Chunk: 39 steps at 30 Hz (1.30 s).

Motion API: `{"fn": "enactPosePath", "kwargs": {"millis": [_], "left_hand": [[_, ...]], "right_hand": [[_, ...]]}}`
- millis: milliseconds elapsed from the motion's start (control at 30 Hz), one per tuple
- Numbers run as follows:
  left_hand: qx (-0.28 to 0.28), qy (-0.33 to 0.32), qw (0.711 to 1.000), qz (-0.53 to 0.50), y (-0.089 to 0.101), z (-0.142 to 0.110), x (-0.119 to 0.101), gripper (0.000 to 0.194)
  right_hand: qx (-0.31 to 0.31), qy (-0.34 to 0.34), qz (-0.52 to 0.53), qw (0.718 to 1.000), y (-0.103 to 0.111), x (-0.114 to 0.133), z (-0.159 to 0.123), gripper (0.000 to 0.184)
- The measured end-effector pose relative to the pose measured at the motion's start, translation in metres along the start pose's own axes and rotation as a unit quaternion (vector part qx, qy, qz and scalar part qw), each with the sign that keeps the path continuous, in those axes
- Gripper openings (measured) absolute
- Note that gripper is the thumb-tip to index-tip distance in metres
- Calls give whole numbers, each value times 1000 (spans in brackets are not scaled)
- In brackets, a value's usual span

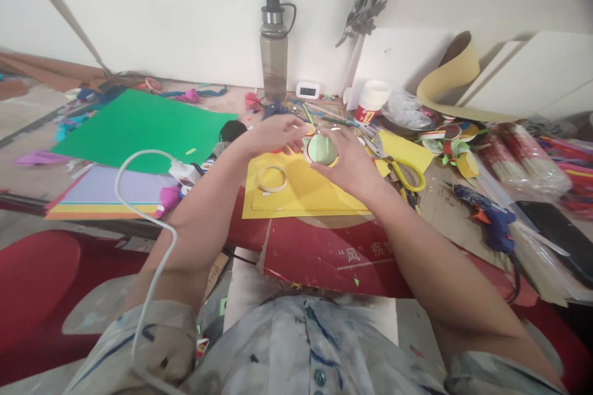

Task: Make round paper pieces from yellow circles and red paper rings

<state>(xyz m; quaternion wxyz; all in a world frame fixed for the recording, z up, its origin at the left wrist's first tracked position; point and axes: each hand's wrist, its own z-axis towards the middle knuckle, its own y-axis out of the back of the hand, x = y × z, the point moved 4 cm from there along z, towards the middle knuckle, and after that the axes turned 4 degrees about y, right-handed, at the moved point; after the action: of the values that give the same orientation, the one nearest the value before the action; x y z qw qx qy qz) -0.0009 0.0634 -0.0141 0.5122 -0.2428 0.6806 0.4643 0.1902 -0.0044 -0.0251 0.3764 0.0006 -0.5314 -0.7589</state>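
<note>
My right hand point(348, 157) curves around a round pale green paper disc point(323, 149) with a white and dark red rim, thumb and fingers on its edges. Just left of it is my left hand point(278, 134), fingers reaching toward the disc and apart. A small yellow and red piece point(310, 129) shows by the left fingertips; whether they touch it is hard to make out. Below the hands lie yellow paper sheets point(306, 188) with a cream paper ring point(272, 179) on them. Yellow-handled scissors point(410, 178) rest beside my right wrist.
Green paper point(152, 129) and stacked coloured sheets point(109, 188) lie left, near a white cable point(171, 231). A bottle point(273, 52), small clock point(308, 90) and paper cup point(372, 102) stand behind. At right are a blue glue gun point(491, 216) and black phone point(556, 234).
</note>
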Motion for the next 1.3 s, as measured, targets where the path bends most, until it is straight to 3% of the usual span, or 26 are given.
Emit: {"fn": "enactPosePath", "kwargs": {"millis": [67,200,367,633,867,1033,1167,1300], "left_hand": [[-87,-1,994,64,23,-3,-1,33],[-183,0,977,112,47,-5,2,28],[-242,18,954,174,50,0,13,18],[-222,17,950,220,53,8,32,21],[-145,51,931,331,49,17,48,54],[-86,38,915,392,46,23,60,75],[-57,20,902,428,44,21,54,69],[-76,4,901,426,45,18,42,69]], "right_hand": [[75,-20,2,997,-4,5,-3,67],[234,-19,-4,972,-19,17,-12,71],[287,-8,-39,957,-30,23,-16,73],[239,-34,-40,970,-24,23,-13,79],[289,9,-41,956,-24,23,-16,65],[313,4,-42,949,-21,28,-16,59],[278,-32,-45,959,-21,36,-12,67],[236,-64,-36,969,-28,46,-6,72]]}}
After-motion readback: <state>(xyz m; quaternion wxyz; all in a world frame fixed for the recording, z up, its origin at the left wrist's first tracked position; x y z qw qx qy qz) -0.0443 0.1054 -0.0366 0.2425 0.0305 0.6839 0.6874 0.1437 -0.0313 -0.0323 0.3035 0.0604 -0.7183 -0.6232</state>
